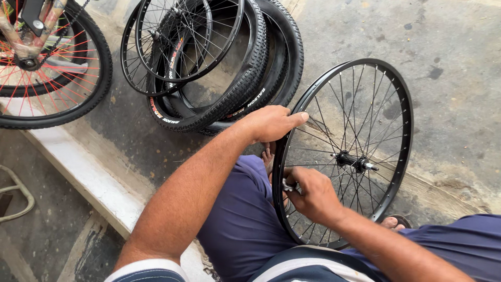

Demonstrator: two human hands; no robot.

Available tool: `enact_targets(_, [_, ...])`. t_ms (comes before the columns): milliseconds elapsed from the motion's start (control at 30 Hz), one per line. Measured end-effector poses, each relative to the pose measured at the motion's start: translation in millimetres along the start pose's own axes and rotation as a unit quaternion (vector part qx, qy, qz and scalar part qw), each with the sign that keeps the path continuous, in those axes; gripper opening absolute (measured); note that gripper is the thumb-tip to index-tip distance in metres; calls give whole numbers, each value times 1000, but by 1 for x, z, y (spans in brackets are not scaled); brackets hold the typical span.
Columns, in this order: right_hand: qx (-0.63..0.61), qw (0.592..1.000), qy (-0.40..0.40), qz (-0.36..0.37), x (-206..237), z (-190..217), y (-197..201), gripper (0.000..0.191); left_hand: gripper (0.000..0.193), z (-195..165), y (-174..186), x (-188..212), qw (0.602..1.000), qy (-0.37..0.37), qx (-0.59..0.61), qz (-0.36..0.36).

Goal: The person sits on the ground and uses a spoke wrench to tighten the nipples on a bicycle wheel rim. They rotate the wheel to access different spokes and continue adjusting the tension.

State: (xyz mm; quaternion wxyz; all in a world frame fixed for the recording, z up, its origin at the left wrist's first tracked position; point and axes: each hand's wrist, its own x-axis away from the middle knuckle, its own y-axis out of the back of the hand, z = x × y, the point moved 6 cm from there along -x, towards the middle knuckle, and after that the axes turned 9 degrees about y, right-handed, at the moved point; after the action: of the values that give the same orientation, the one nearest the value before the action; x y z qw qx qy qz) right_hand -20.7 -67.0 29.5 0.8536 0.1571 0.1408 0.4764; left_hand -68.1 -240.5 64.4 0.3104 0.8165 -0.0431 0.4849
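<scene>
my left hand gripping bare black spoked bicycle rim at top | my right hand pinching small silver spoke tool on spokes

One head-worn camera looks steeply down, close over the person's lap. It faces forward across the grey concrete floor.

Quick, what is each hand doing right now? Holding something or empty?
Left hand: closed over the top of the bare wheel rim, gripping it.
Right hand: closed on a small metal tool at the rim's spokes.
</scene>
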Motion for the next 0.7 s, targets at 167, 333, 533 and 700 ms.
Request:
enact_targets(167, [-167, 975, -12, 144, 1, -16, -11, 28, 72, -11, 1, -3, 990, -105, -74, -55])
enact_targets(333, [75, 997, 7, -20, -5, -7, -6, 43, 77, -11, -1, -3, 992, -84, -88, -34])
enact_targets(533, [-355, 893, -189, 203, 1, -15, -23, 44, 72, -11, 1, 7, 997, -45, -55, -14])
enact_targets(700, [41, 999, 23, -10, -2, 7, 4, 33, 74, -17, 1, 7, 996, -79, -49, -16])
